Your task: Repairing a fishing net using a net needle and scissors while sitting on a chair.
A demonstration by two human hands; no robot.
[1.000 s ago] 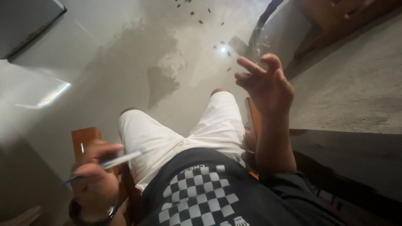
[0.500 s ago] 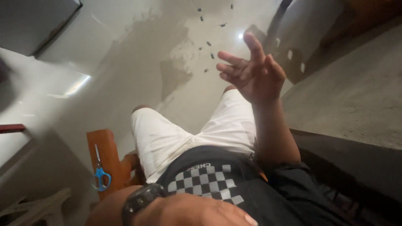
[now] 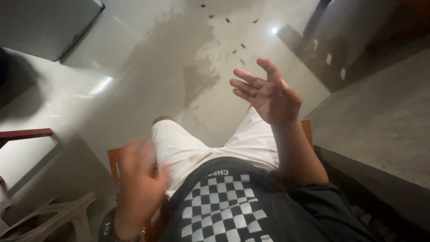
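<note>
- The right hand [image 3: 273, 96] is lifted above the lap at about 1 o'clock. Its grip is apart, with fingers spread and the palm empty.
- The left hand [image 3: 139, 183] is at 7 o'clock, smeared by motion. I cannot tell how its grip stands, and nothing shows in it. A watch [image 3: 107, 227] sits on that wrist.
- As I judge it, this is a moment between holds, with both hands in the air over the white shorts [image 3: 188, 143], the thing nearest to them.
- The wooden chair [image 3: 114, 161] shows just beside the left hand, at the hip.
- Any reach to the right would have to clear the counter [image 3: 385, 121], whose hard edge runs from 2 to 5 o'clock close to the right forearm.
- The glossy floor [image 3: 148, 76] lies open ahead, towards 12 o'clock.
- A plastic chair [image 3: 58, 215] at 8 o'clock and a red rail [image 3: 24, 133] at 9 o'clock crowd the left side.
</note>
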